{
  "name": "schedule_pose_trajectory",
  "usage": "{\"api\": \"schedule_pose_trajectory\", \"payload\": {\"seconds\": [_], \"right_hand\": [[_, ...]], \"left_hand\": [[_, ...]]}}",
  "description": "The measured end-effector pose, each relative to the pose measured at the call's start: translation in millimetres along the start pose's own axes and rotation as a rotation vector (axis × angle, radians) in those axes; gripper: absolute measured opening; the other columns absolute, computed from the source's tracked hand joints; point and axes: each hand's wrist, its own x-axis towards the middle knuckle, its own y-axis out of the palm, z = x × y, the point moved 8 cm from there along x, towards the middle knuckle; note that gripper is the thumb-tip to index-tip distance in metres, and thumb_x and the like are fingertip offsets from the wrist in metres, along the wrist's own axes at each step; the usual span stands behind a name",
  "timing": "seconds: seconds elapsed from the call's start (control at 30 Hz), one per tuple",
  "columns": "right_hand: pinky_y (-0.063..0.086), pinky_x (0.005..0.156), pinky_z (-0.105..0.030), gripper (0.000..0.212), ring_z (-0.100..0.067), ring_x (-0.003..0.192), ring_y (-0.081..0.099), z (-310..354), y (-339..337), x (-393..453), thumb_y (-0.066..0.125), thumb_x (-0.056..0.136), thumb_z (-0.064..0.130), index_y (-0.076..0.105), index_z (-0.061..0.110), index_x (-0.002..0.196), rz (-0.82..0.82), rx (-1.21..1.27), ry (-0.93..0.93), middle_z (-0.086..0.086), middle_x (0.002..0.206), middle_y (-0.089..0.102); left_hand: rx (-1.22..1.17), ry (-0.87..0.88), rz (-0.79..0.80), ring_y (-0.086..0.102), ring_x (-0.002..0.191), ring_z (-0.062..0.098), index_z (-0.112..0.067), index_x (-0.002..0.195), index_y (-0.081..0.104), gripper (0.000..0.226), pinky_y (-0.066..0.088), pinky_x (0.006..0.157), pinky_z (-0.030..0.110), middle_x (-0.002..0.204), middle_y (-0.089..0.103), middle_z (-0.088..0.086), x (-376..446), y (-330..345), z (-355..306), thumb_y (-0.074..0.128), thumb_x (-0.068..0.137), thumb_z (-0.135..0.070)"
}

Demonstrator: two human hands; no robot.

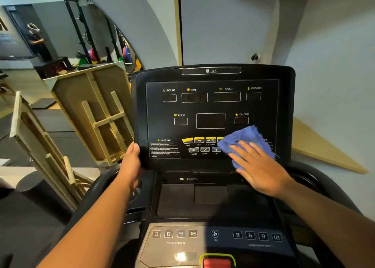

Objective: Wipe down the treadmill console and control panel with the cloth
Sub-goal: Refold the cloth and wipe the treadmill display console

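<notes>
Blue cloth (pixel 246 143) being pressed flat against the lower right of the treadmill console (pixel 213 113).

The right hand (pixel 261 170) is lying on the cloth with fingers straight and spread, its grip wide, pinning the cloth over the right end of the yellow button row (pixel 199 140) just below the CALORIE window. The left hand (pixel 132 162) is curling its grip around the console's lower left edge, thumb on the front face beside the CAUTION text. Below the console, the control panel (pixel 215 236) is showing numbered keys 3, 6, 9, 12 on each side of a fan key, with a red stop button (pixel 217 262) at the bottom edge. Wooden frames (pixel 97 115) are leaning to the left of the machine.
</notes>
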Motion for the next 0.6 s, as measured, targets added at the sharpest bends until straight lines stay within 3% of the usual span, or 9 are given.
{"api": "schedule_pose_trajectory", "payload": {"seconds": [0.13, 0.23, 0.3, 0.4, 0.47, 0.53, 0.6], "right_hand": [[0.003, 0.124, -0.04, 0.065, -0.025, 0.153, 0.012, -44, 9, -33, 0.003, 0.101, 0.048, 0.026, 0.018, 0.155, 0.039, 0.023, 0.159, -0.004, 0.165, 0.02], [-0.003, 0.124, -0.036, 0.061, -0.024, 0.153, 0.011, -59, 9, -50, 0.016, 0.103, 0.045, 0.024, 0.013, 0.154, -0.006, 0.068, 0.235, -0.007, 0.163, 0.024], [0.005, 0.125, -0.039, 0.06, -0.025, 0.154, 0.01, -61, 9, -59, 0.027, 0.1, 0.039, 0.021, 0.011, 0.154, -0.056, 0.129, 0.269, -0.01, 0.164, 0.025], [0.014, 0.125, -0.038, 0.057, -0.02, 0.155, 0.011, -55, -1, -73, 0.036, 0.101, 0.029, 0.032, 0.007, 0.153, -0.211, 0.347, 0.363, -0.007, 0.164, 0.025], [0.017, 0.122, -0.02, 0.051, -0.002, 0.15, 0.022, -43, -16, -83, 0.04, 0.103, 0.023, 0.037, 0.004, 0.151, -0.335, 0.681, 0.495, -0.002, 0.16, 0.031], [0.031, 0.108, -0.006, 0.041, 0.019, 0.126, 0.044, -27, -27, -91, 0.042, 0.104, 0.011, 0.045, 0.0, 0.144, -0.422, 1.051, 0.611, -0.009, 0.146, 0.05], [0.037, 0.109, -0.019, 0.035, 0.019, 0.117, 0.051, -9, -33, -91, 0.043, 0.105, 0.018, 0.054, 0.017, 0.139, -0.385, 1.316, 0.718, -0.008, 0.139, 0.058]], "left_hand": [[0.011, 0.004, 0.011, 0.064, 0.122, 0.027, -0.036, 0.127, 0.062, 0.038, 0.052, 0.097, 0.062, 0.13, 0.069, 0.001, -2, 0, 0, 0.029, 0.109, -0.04], [0.01, 0.005, 0.005, 0.064, 0.121, 0.029, -0.032, 0.127, 0.062, 0.038, 0.052, 0.097, 0.063, 0.129, 0.069, 0.003, -7, 4, -3, 0.029, 0.109, -0.039], [0.0, -0.003, 0.0, 0.064, 0.119, 0.028, -0.028, 0.129, 0.06, 0.038, 0.052, 0.098, 0.062, 0.13, 0.068, 0.005, -8, 4, -6, 0.028, 0.11, -0.037], [0.036, -0.03, -0.078, 0.06, 0.123, 0.028, -0.027, 0.144, 0.049, 0.038, 0.052, 0.099, 0.058, 0.141, 0.059, 0.007, -10, 0, -7, 0.034, 0.109, -0.031], [0.249, 0.086, -0.233, 0.055, 0.129, 0.027, -0.026, 0.151, 0.041, 0.045, 0.051, 0.103, 0.054, 0.15, 0.05, 0.005, -24, -8, -19, 0.044, 0.106, -0.023], [0.504, 0.355, -0.387, 0.053, 0.128, 0.023, -0.02, 0.143, 0.048, 0.044, 0.048, 0.106, 0.043, 0.143, 0.053, 0.007, -58, -2, -44, 0.055, 0.1, -0.02], [0.576, 0.593, -0.319, 0.058, 0.118, 0.02, -0.017, 0.127, 0.059, 0.03, 0.049, 0.098, 0.029, 0.126, 0.061, 0.006, -94, 30, -64, 0.06, 0.097, -0.015]]}}
